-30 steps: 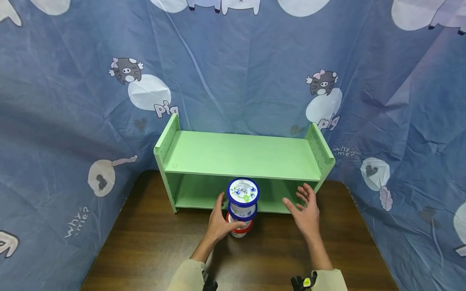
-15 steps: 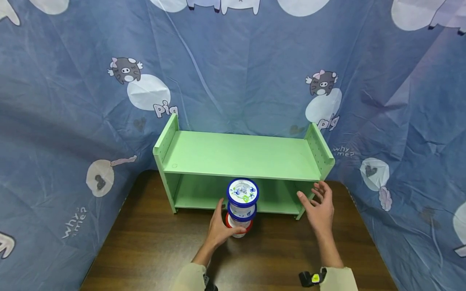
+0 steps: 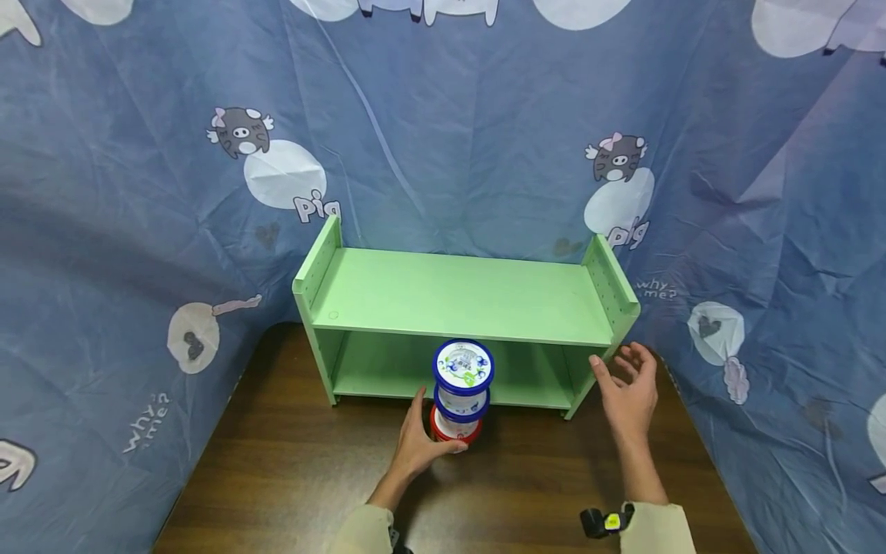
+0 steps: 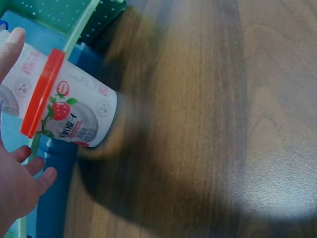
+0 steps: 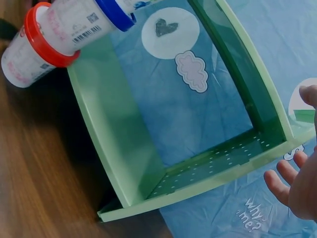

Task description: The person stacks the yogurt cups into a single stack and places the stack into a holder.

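Head view first: left hand wrapped around the lower cup, the red-lidded one, near the middle of the wooden table, just in front of the green shelf. Stacked on top, a blue-lidded cup, upright, lid facing the camera. Right hand off to the side, released, fingers spread and relaxed, holding nothing, hovering just beside the shelf's right front corner and well apart from the stack. Shelf pushed against the table's back edge, blue cartoon-pig cloth hanging behind and around. Left wrist view next: red-lidded cup seen sideways, strawberry picture on the label, bottom planted on the dark wood, thumb tip against the upper wall and fingertips curled in below it. Kinda blurry on the tabletop here. Right wrist view last: open fingers at the right edge of the shot, touching nothing, green shelf side panel with its peg holes close by, and both cups up in the top left corner, red lid and blue lid stacked.
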Tool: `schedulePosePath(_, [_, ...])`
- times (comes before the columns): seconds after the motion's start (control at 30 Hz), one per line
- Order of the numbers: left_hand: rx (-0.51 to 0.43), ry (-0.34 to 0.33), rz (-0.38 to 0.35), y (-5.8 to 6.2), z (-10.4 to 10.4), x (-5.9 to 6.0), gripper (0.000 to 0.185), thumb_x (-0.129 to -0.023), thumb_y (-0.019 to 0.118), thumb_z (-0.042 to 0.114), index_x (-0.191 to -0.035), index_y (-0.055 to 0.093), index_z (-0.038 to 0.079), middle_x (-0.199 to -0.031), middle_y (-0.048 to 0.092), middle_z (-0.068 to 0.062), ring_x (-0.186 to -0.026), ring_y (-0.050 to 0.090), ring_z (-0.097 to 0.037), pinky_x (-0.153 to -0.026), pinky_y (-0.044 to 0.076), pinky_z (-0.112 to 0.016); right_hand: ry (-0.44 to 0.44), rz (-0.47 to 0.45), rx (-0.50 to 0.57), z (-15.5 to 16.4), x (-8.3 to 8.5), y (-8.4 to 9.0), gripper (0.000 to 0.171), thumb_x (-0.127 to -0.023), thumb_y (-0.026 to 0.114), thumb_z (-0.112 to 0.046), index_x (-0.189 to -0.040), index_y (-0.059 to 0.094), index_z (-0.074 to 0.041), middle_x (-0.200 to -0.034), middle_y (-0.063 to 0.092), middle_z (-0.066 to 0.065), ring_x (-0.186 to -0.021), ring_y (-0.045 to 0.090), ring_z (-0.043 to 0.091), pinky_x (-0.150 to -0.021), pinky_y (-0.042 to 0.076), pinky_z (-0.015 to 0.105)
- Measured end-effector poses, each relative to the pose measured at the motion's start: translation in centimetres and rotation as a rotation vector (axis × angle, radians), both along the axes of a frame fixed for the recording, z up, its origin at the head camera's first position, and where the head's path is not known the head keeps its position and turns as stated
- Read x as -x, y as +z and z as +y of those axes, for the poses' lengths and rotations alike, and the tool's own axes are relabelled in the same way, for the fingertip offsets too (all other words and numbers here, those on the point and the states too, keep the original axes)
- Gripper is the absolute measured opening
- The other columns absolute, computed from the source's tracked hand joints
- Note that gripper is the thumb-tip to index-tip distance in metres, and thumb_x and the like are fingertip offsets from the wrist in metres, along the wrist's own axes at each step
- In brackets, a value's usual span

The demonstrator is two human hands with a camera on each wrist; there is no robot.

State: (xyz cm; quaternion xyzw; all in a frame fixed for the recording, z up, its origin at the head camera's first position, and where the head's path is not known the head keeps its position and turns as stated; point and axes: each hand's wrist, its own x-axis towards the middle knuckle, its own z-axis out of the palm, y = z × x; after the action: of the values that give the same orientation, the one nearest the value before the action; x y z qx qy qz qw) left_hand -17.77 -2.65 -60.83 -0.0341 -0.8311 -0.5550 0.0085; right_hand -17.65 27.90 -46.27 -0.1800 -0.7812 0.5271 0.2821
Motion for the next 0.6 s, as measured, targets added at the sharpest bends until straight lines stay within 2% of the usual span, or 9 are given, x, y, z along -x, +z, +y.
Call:
schedulePosePath(0.4, [0.02,0.006,-0.021,-0.9,0.1,-0.3,0.127,-0.054,0.093,0.041,-0.153,0.02,0.01,-0.154,0.034,-0.021,-0.141,0.036,-0.042,-0.111,0.035,-0.06,-0.001,-0.043,0.0,0.9,1.4,0.5,0.067,-0.089,0.069,-0.033,-0.143,0.037,-0.011,-0.139,0.051,0.01,-0.123,0.054,0.023,-0.081,0.042,0.007])
schedulePosePath(0.5, [0.02,0.014,-0.033,-1.2,0.2,-0.4,0.127,-0.054,0.093,0.039,-0.154,0.02,0.011,-0.155,0.034,-0.021,-0.141,0.035,-0.043,-0.111,0.034,-0.061,0.001,-0.064,-0.009,1.1,1.9,0.6,0.066,-0.09,0.066,-0.034,-0.144,0.036,-0.011,-0.14,0.05,0.011,-0.125,0.053,0.025,-0.088,0.046,0.017])
schedulePosePath(0.6, [0.008,0.018,-0.037,-1.7,0.3,-0.4,0.126,-0.055,0.094,0.035,-0.154,0.02,0.011,-0.155,0.033,-0.022,-0.141,0.035,-0.043,-0.111,0.033,-0.061,0.007,-0.077,-0.026,1.3,2.5,0.7,0.066,-0.091,0.063,-0.036,-0.145,0.035,-0.011,-0.143,0.048,0.014,-0.129,0.051,0.03,-0.098,0.049,0.036])
